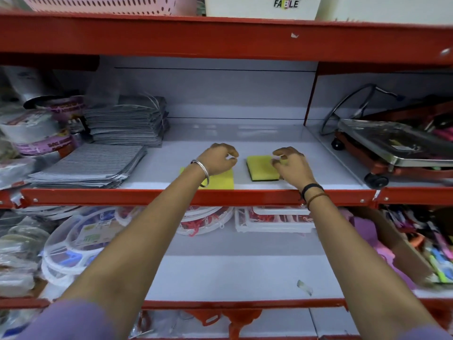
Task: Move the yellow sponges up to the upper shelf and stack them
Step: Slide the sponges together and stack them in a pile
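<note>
Two yellow sponges lie on the white upper shelf (pixel 245 136) near its red front edge. The left sponge (pixel 220 180) lies flat, partly hidden under my left wrist. The right sponge (pixel 261 166) is thicker with a dark underside. My left hand (pixel 218 159) hovers above the left sponge with fingers curled and nothing in it. My right hand (pixel 291 164) rests at the right edge of the right sponge, fingertips touching its corner.
Stacks of grey striped cloths (pixel 98 163) fill the shelf's left side. A metal tray on a red wheeled cart (pixel 392 146) stands at the right. Round white plastic hangers (pixel 73 246) and packaged goods lie on the lower shelf (pixel 232 273). Baskets sit on the top shelf.
</note>
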A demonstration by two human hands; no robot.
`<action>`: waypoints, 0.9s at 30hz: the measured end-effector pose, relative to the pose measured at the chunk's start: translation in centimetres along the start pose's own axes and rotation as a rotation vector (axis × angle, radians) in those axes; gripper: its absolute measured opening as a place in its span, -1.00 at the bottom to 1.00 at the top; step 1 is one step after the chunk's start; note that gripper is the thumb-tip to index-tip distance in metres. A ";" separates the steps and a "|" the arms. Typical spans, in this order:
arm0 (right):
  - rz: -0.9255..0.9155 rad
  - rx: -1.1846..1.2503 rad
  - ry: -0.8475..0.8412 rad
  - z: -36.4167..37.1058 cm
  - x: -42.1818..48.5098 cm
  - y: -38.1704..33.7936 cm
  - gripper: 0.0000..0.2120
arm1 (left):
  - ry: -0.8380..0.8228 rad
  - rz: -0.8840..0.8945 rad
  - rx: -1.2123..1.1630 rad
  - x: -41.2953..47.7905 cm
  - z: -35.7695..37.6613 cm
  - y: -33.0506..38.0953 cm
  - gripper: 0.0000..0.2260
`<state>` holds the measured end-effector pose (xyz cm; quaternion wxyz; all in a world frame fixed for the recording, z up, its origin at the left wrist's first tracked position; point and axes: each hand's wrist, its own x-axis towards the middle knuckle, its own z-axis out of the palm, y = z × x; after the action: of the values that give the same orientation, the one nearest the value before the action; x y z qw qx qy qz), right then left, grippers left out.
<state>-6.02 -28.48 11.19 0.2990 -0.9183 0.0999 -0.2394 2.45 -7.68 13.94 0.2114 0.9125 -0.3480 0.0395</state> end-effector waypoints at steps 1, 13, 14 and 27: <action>0.036 -0.043 0.012 -0.6 0.4 1.1 -0.72 | -0.039 0.025 0.016 1.1 1.0 1.1 -0.72; 0.183 -0.112 -0.234 -2.3 1.7 5.1 -0.63 | -0.357 0.067 0.297 6.2 2.6 5.0 -0.58; 0.182 -0.097 -0.236 -2.2 1.5 4.9 -0.63 | -0.368 0.071 0.304 5.7 2.2 4.9 -0.58; 0.140 -0.116 -0.260 -2.1 -1.6 1.1 -0.63 | -0.324 0.109 0.362 0.7 1.2 4.3 -0.59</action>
<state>-8.56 -29.92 11.40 0.2721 -0.9481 0.1376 -0.0908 0.10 -11.51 14.61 -0.0164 0.9097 -0.4134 -0.0346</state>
